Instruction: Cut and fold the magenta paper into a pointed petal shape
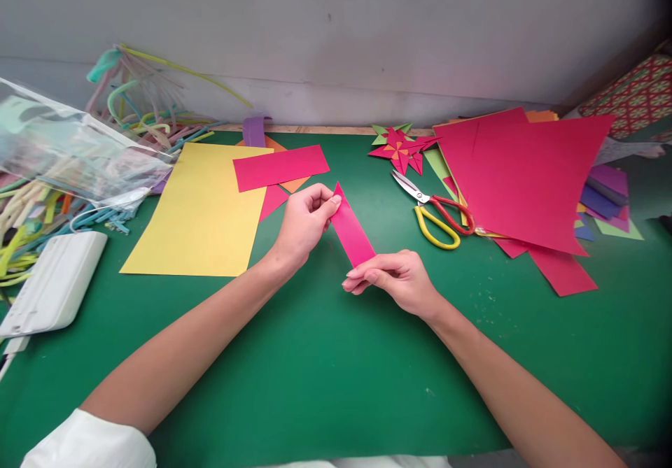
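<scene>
A narrow pink paper strip (351,229) is held just above the green table (315,370), running diagonally. My left hand (303,224) pinches its far upper end between thumb and fingers. My right hand (391,279) pinches its near lower end. A wider pink strip (280,167) lies flat behind my left hand, partly over a yellow sheet (202,213) and an orange piece.
Scissors with red and yellow handles (435,213) lie right of the strip. A stack of pink and coloured sheets (530,174) and a folded paper star (400,147) sit at the back right. Pipe cleaners, a clear plastic bag (68,146) and a white device (52,282) crowd the left.
</scene>
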`<state>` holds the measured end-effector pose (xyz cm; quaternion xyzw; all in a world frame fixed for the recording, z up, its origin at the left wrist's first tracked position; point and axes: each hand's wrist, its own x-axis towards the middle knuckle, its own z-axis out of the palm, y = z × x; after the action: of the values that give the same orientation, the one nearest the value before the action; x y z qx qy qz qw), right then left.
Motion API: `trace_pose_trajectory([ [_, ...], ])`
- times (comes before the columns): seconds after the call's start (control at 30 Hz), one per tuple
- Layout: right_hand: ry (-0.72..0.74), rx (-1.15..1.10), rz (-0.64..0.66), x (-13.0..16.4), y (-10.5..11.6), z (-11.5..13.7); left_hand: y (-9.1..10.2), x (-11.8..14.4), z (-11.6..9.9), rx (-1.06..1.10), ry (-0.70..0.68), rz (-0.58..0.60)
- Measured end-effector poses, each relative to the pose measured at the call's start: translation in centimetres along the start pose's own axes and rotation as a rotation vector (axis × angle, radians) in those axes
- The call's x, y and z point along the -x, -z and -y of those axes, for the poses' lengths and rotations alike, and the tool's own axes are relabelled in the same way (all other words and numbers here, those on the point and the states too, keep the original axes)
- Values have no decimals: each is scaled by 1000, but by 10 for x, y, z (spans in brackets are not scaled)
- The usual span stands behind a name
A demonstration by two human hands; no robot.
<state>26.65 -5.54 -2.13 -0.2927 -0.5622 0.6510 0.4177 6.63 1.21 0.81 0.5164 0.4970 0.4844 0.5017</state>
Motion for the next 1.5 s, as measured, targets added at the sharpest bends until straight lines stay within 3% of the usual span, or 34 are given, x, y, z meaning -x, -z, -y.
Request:
trace_pose_trajectory([
  [0.37, 42, 1, -27, 1, -4, 2, -1, 0, 2, 39, 40, 6],
  [0.8, 134, 4, 39, 2, 1, -1, -1, 0, -1, 49, 28, 5],
  [1.13, 82, 60, -33, 4, 0, -4, -2, 1, -1, 34, -9, -3],
  [1.5, 51, -32, -85, 5, -4, -8, -1, 0, -1, 33, -21, -20],
])
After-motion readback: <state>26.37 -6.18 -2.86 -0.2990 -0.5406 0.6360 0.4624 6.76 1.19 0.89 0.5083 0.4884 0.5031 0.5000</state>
